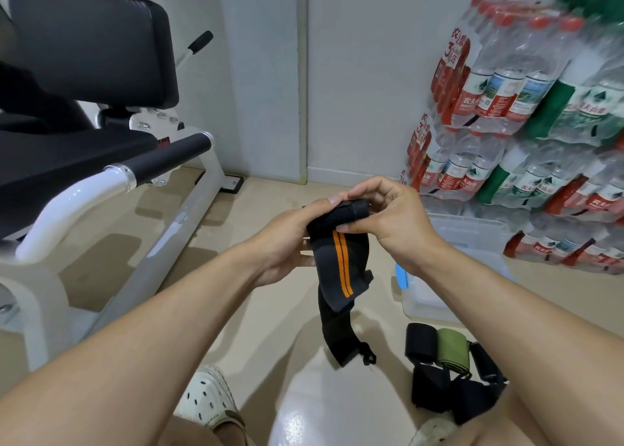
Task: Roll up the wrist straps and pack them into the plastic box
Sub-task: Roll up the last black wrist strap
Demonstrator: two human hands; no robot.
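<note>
I hold a dark grey wrist strap [341, 263] with an orange stripe in front of me above the floor. My left hand [290, 239] grips its upper part from the left. My right hand [388, 216] pinches the rolled black top end from the right. The strap's black tail hangs down toward the floor. A clear plastic box [469, 239] with a blue latch sits on the floor to the right, partly hidden by my right forearm. Several other straps [449, 364], black and one green, lie in a pile on the floor at the lower right.
A white and black exercise machine [101, 162] fills the left side. Shrink-wrapped packs of water bottles [526, 135] are stacked against the wall on the right. My white perforated shoe [209, 398] shows at the bottom. Beige floor lies between them.
</note>
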